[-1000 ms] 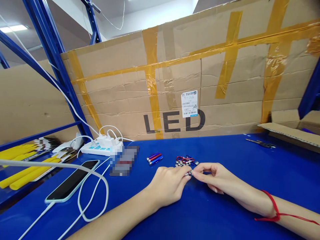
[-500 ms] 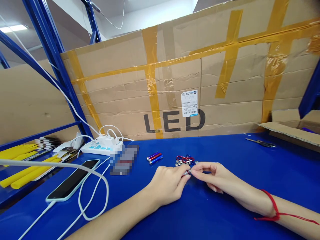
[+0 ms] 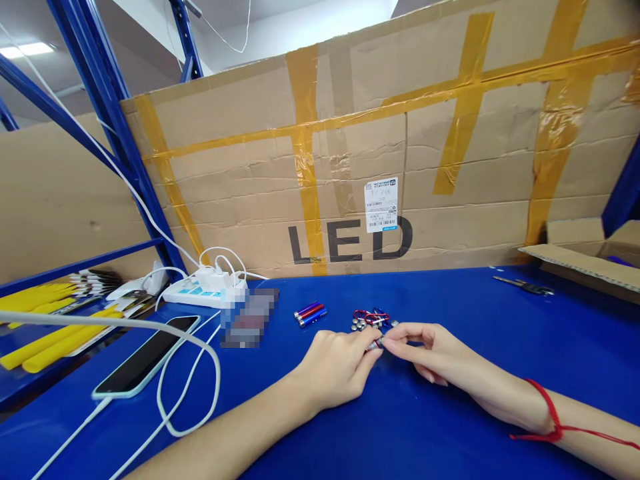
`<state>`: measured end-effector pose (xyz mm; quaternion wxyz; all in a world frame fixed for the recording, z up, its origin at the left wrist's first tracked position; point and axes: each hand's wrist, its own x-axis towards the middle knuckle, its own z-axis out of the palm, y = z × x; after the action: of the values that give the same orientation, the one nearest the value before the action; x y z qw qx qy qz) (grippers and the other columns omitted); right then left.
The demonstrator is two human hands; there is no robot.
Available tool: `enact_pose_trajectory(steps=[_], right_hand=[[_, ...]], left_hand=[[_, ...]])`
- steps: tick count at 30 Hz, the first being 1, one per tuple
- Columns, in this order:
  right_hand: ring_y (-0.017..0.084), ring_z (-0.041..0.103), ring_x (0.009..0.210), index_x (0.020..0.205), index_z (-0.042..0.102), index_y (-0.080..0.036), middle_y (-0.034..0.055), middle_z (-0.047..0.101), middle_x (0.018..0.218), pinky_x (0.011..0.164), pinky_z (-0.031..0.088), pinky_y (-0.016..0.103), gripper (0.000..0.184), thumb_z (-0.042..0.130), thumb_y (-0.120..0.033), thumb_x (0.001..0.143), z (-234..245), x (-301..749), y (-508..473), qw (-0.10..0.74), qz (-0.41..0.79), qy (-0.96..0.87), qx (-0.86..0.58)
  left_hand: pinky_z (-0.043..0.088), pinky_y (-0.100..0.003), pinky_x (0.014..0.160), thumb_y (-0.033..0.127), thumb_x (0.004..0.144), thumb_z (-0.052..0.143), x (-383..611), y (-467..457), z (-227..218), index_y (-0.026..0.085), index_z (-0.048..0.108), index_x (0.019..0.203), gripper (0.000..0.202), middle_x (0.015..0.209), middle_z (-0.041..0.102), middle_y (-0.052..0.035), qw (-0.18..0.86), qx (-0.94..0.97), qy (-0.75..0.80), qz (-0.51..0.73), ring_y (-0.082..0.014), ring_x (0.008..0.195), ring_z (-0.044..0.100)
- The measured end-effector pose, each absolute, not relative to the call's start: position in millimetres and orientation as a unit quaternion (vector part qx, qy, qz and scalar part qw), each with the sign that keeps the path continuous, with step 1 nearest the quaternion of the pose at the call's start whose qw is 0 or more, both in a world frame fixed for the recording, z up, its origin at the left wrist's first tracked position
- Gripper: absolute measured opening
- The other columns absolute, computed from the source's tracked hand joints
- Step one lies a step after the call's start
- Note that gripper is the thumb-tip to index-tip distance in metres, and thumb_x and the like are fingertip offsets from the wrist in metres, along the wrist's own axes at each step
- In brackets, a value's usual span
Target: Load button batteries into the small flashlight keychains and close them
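Note:
Between the fingertips of both hands is a small silver metal piece with a bit of red (image 3: pixel 373 344), mostly hidden. My left hand (image 3: pixel 334 368) is closed around it from the left. From the right, the thumb and fingers of my right hand (image 3: pixel 433 352) pinch its end; the wrist wears a red cord. Just behind the fingertips lie red and blue carabiner clips (image 3: pixel 374 317) among several small round silver pieces (image 3: pixel 355 325). Left of these, a few slim red and blue metal tubes (image 3: pixel 310 313) rest side by side on the blue table (image 3: pixel 425 433).
A white power strip (image 3: pixel 200 293) with plugged-in cables stands at the back left. Nearer are a phone (image 3: pixel 147 357), a blurred-out flat object (image 3: pixel 250 320) and looped white cable. Scissors (image 3: pixel 523 286) and an open carton (image 3: pixel 580 267) are at right. A large cardboard sheet (image 3: pixel 240 200) stands behind.
The view has shifted very slightly. Both hands keep the same hold on the small metal piece, with hardly any visible movement.

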<state>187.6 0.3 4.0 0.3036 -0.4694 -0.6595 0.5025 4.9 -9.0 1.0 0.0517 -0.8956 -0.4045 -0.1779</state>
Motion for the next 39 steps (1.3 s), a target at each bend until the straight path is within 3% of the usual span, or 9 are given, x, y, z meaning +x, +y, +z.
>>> enact_pose_trajectory(steps=[28, 34, 39], right_hand=[[0.004, 0.028, 0.039, 0.084, 0.063, -0.016, -0.0070, 0.036, 0.042, 0.038, 0.020, 0.018, 0.049, 0.055, -0.062, 0.069, 8, 187, -3, 0.304, 0.506, -0.659, -0.467], [0.001, 0.035, 0.038, 0.092, 0.061, -0.019, -0.0008, 0.055, 0.078, 0.035, 0.024, 0.018, 0.046, 0.061, -0.057, 0.066, 1, 188, 4, 0.350, 0.476, -0.658, -0.466], [0.002, 0.038, 0.039, 0.089, 0.062, -0.018, -0.0001, 0.056, 0.076, 0.037, 0.030, 0.019, 0.037, 0.060, -0.050, 0.071, -2, 190, 6, 0.383, 0.374, -0.719, -0.445]], left_hand=[[0.046, -0.024, 0.062, 0.028, 0.091, 0.031, 5, -8, 0, 0.020, 0.050, 0.104, 0.024, 0.089, 0.069, -0.0021, 0.049, -0.898, -0.403, -0.171, -0.0179, 0.076, 0.065], [0.048, -0.025, 0.069, 0.025, 0.091, 0.031, 4, -5, -1, 0.023, 0.048, 0.110, 0.025, 0.102, 0.066, -0.0011, 0.024, -0.878, -0.428, -0.211, -0.0165, 0.086, 0.064], [0.048, -0.025, 0.071, 0.024, 0.091, 0.030, 4, -4, 0, 0.024, 0.049, 0.108, 0.025, 0.103, 0.065, 0.0001, 0.008, -0.876, -0.432, -0.215, -0.0160, 0.090, 0.063]])
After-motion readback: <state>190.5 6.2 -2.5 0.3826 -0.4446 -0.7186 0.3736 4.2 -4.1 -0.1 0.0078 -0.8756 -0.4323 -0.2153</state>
